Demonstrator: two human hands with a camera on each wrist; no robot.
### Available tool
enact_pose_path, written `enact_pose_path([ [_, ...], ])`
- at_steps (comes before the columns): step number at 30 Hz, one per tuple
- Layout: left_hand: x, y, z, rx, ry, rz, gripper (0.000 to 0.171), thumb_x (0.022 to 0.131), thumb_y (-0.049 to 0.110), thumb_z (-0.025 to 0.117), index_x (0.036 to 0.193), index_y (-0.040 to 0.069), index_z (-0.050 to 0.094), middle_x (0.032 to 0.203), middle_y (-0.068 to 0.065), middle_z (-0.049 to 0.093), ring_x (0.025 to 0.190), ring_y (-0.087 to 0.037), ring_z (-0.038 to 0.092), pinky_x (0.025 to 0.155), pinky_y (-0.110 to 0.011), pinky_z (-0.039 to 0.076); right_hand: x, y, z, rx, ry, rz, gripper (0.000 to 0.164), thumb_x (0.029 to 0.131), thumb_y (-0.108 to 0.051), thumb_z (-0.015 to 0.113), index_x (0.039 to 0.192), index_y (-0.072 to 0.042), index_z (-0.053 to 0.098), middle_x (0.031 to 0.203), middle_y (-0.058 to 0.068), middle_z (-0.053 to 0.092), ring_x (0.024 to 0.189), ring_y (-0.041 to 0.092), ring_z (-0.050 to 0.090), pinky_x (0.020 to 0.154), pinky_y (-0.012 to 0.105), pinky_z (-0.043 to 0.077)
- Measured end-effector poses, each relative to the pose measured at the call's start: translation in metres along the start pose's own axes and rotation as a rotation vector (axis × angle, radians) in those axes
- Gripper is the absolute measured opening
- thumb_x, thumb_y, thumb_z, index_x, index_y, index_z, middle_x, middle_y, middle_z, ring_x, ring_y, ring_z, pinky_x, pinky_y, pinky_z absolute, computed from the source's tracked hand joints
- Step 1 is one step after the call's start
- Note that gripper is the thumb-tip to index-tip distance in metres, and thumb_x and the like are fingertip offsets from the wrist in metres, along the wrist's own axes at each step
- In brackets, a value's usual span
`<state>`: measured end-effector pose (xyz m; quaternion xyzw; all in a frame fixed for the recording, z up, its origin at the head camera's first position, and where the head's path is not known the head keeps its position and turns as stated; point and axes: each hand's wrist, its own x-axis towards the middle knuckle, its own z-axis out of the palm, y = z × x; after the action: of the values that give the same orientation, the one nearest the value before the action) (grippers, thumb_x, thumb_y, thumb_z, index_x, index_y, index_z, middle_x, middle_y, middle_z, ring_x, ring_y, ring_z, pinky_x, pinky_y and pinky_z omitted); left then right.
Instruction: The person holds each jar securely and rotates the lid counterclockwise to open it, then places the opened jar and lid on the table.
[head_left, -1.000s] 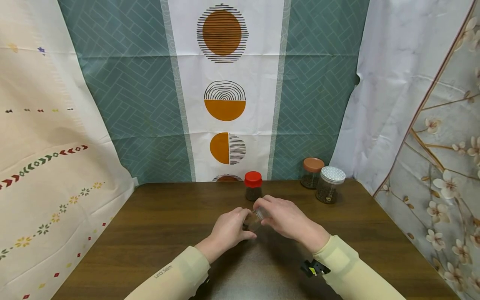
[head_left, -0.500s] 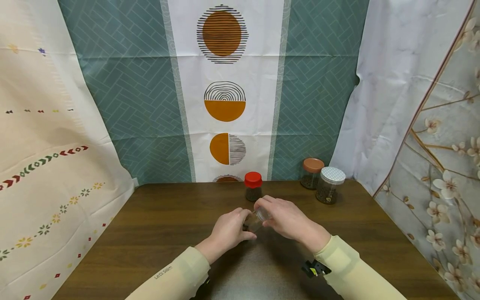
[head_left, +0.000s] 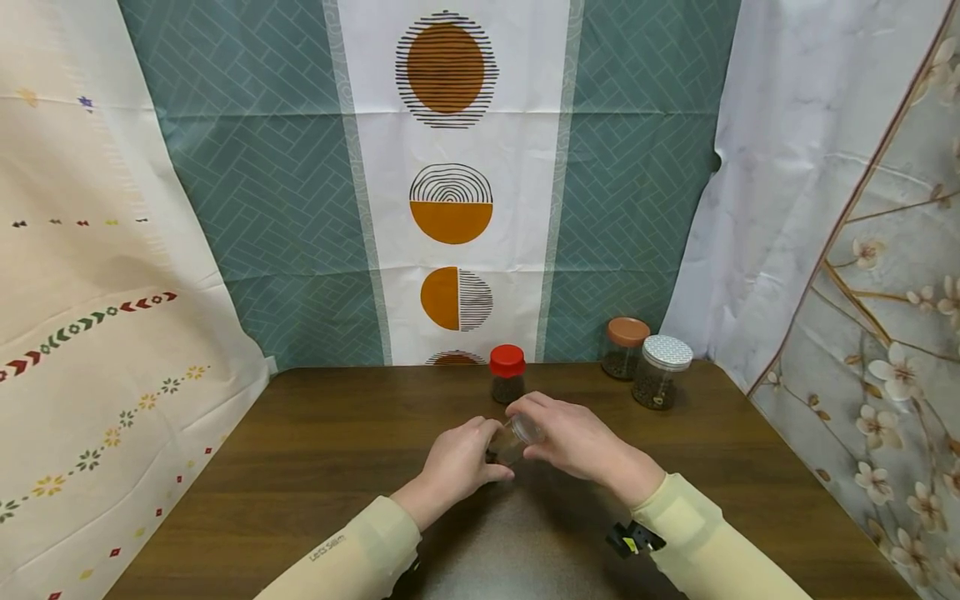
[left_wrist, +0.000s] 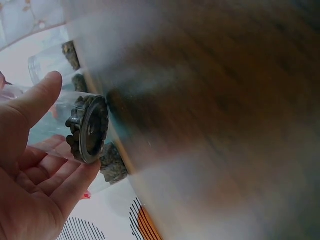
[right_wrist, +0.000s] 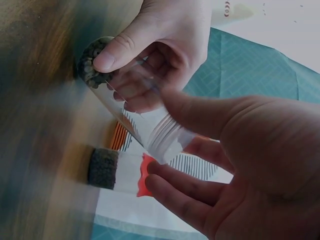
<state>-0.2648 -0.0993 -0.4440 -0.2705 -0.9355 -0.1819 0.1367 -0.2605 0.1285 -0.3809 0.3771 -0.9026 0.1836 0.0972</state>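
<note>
A clear jar is tilted between both hands over the wooden table, its mouth end leaning up toward the right hand. Dark bean-like pieces cover its bottom in a shallow layer. My left hand grips the lower part of the jar, thumb on one side and fingers on the other. Around the clear threaded top end, my right hand curls its thumb and fingers. Just behind the hands stands a jar with a red lid, dark contents inside.
At the back right of the table are two more jars with dark contents, one with an orange-brown lid, the other with a white patterned lid. A patterned curtain hangs along the back edge, with cloths on both sides.
</note>
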Motion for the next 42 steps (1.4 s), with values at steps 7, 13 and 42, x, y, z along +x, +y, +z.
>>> enact_pose_path([
  [7,0.001,0.0,-0.001,0.008,0.003,0.005,0.061,0.08,0.039,0.102,0.124,0.006,0.075,0.1,-0.002,0.07,0.08,-0.011,0.067,0.068,-0.03,0.057,0.002,-0.001,-0.002,-0.01,0.025,0.141,0.063,0.1,-0.046,0.083,0.15,-0.014,0.064,0.144,0.008,0.065,0.113,0.027,0.074,0.093,0.052,0.06],
  [13,0.002,0.001,-0.001,0.011,-0.01,0.003,0.06,0.08,0.04,0.102,0.123,0.008,0.075,0.098,0.0,0.068,0.08,-0.01,0.065,0.07,-0.03,0.058,0.009,-0.003,-0.006,-0.038,-0.009,0.328,0.056,0.104,-0.053,0.074,0.141,-0.011,0.071,0.105,0.001,0.071,0.089,0.016,0.067,0.084,0.045,0.059],
  [42,0.002,0.0,0.001,0.0,-0.013,-0.001,0.057,0.08,0.039,0.102,0.121,0.01,0.075,0.099,0.0,0.069,0.078,-0.009,0.064,0.068,-0.028,0.056,0.008,-0.004,-0.004,-0.095,-0.004,0.152,0.041,0.099,-0.04,0.084,0.122,-0.008,0.075,0.097,-0.002,0.072,0.084,0.016,0.069,0.077,0.04,0.06],
])
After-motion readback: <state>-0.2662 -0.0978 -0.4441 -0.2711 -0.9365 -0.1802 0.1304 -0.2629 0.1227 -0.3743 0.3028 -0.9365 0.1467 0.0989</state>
